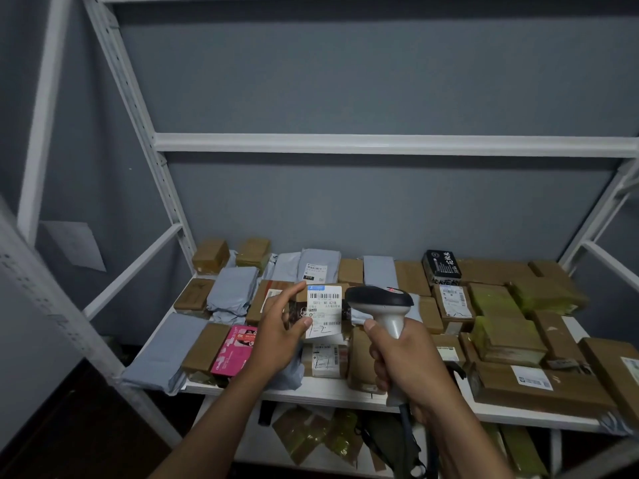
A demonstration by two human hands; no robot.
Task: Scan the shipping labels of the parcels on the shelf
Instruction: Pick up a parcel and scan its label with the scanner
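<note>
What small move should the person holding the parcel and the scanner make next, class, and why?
Probably turn the scanner in the right hand slightly left, toward the shipping label. The left hand holds the small parcel up, label facing the camera, and the scanner's head sits just beside it, not squarely facing the barcode.

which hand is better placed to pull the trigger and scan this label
Right. The right hand already grips the barcode scanner, its head beside the shipping label. The left hand is busy holding that parcel.
</note>
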